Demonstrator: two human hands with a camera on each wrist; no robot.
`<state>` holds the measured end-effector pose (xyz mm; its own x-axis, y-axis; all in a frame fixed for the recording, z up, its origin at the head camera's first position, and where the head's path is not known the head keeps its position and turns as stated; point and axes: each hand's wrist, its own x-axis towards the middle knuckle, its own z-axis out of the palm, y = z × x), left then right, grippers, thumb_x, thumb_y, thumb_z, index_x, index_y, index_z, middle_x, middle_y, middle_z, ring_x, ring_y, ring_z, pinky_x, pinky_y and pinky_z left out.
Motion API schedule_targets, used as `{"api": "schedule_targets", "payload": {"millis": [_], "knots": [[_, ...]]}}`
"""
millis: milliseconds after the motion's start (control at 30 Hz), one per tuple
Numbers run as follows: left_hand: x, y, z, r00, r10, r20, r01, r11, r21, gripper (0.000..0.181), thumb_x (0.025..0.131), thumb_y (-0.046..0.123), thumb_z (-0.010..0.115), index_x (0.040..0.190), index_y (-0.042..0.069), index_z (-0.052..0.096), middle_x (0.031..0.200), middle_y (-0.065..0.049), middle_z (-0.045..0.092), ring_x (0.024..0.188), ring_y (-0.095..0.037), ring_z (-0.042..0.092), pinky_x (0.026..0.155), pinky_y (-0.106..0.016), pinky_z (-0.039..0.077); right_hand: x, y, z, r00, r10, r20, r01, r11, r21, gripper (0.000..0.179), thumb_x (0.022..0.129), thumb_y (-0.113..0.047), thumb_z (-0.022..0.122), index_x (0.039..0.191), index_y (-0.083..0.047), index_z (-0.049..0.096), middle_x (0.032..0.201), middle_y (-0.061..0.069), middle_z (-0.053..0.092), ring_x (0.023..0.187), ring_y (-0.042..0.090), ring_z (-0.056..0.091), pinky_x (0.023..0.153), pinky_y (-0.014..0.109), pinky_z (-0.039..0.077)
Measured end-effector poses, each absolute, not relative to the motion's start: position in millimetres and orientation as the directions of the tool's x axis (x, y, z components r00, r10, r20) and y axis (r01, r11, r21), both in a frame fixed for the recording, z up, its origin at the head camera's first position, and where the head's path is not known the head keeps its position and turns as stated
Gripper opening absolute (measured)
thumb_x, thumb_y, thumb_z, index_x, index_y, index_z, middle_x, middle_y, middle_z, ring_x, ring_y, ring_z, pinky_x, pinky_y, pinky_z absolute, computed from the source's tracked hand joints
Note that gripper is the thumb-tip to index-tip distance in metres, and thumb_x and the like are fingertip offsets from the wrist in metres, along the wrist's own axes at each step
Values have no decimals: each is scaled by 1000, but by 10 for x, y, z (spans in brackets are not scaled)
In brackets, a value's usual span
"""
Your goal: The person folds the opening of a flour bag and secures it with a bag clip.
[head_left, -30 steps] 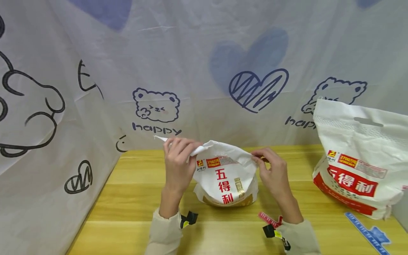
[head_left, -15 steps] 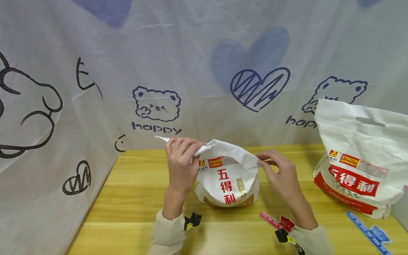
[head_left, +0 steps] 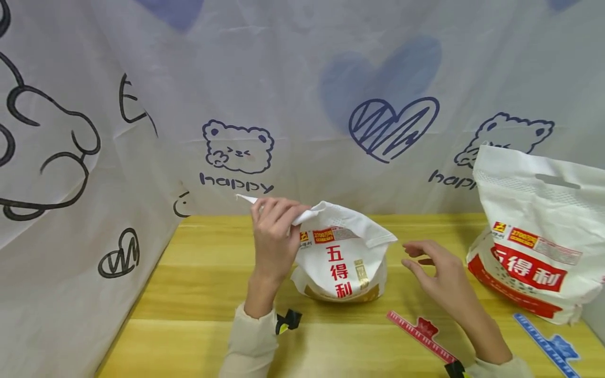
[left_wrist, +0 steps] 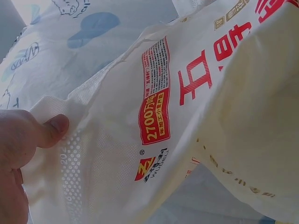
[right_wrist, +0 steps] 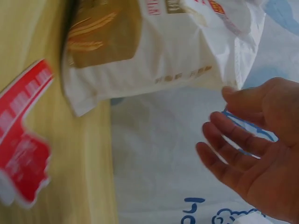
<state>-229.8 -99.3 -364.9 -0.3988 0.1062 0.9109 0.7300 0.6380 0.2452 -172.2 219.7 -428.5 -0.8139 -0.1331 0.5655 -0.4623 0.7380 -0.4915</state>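
Observation:
A white flour bag [head_left: 337, 262] with red characters and a gold-brown lower part stands on the wooden table. My left hand [head_left: 274, 236] grips its top edge at the left corner. In the left wrist view the thumb of that left hand [left_wrist: 28, 144] presses on the white rim of the bag [left_wrist: 112, 116]. Just right of the bag's free top corner is my right hand [head_left: 439, 273], apart from the bag, its fingers loosely bent around nothing. A red bag clip [head_left: 423, 336] lies on the table in front of the bag, near my right forearm.
A second, larger white flour bag [head_left: 534, 252] with a red label and a handle slot stands upright at the right. In front of it lies a blue bag clip [head_left: 548, 346]. A printed cloth [head_left: 302, 105] hangs behind the table [head_left: 198, 294] and along its left side.
My right hand has let go of the bag's top right corner and moved away to the right. The left hand keeps its grip. More of the red clip shows.

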Motion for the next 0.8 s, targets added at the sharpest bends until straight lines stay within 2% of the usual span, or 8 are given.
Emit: {"api": "schedule_targets", "payload": {"millis": [100,167,433,600,800], "knots": [[-2302,-983,-3638,-406,112,907,727,641,246,21,82,-10,76,94,7,78,94,-6,74,93,-24,62,104,-51,37,-1662,2272,-4337,-852,-162,498,-426,767,-480,33,85,-4,83,115,-5,70,105,5,73,93,22,69,76,41,62],[-2304,-982,-3639,-413,114,904,723,644,250,22,81,-10,75,95,7,78,94,-6,74,94,-24,62,104,-51,37,-1626,2316,-4370,-880,-179,440,-402,775,-488,32,86,-6,82,115,-5,69,105,7,73,93,25,69,76,49,61],[-2312,-992,-3619,-423,110,899,718,646,259,20,83,-10,75,94,7,78,95,-6,74,95,-24,62,105,-51,36,-1520,2452,-4528,-950,-239,204,-311,801,-512,27,89,-14,81,113,-5,72,107,9,73,96,28,70,79,49,60],[-2305,-996,-3626,-429,109,897,715,647,264,23,81,-11,74,95,7,78,95,-6,74,95,-24,62,105,-52,36,-1464,2490,-4674,-960,-275,49,-258,809,-528,29,87,-18,83,112,-6,73,103,3,73,92,22,68,77,43,60],[-2299,-1002,-3636,-438,110,892,710,652,268,24,81,-11,74,95,7,78,95,-6,74,95,-24,62,106,-52,36,-1402,2495,-4786,-956,-256,-142,-144,833,-535,32,84,-24,85,109,-9,72,102,-1,71,91,18,67,80,43,60]]}}
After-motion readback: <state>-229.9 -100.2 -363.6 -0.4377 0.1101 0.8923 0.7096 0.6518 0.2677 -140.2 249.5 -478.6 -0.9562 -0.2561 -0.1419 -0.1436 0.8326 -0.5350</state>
